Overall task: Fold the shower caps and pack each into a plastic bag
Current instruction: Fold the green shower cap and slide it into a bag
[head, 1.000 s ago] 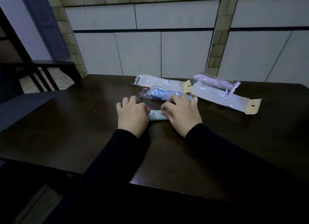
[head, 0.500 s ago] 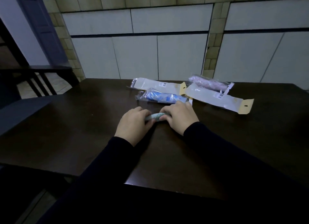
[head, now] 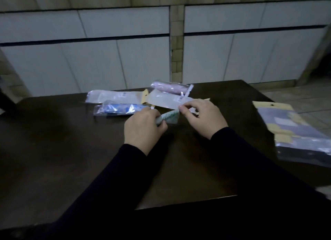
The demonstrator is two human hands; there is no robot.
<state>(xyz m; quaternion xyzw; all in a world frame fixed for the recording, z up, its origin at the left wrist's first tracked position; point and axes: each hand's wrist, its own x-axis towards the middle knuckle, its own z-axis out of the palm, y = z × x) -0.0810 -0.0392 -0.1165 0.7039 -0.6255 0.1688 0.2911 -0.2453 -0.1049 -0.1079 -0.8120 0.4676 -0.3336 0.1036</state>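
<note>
Caps in blue [head: 121, 108] and pink [head: 169, 87] sit bagged; our hands, left [head: 143, 127] and right [head: 202, 117], grip the folded green cap [head: 170, 116], unbagged.

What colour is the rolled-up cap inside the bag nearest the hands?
Blue with white patches, seen through the clear bag; the head view shows it best.

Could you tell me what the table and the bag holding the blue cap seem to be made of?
The table looks like dark wood or wood veneer with a smooth, slightly glossy finish: it shows soft reflections. The bag with the blue cap looks like thin clear plastic film: the blue shows through and glints mark its creases.
</note>
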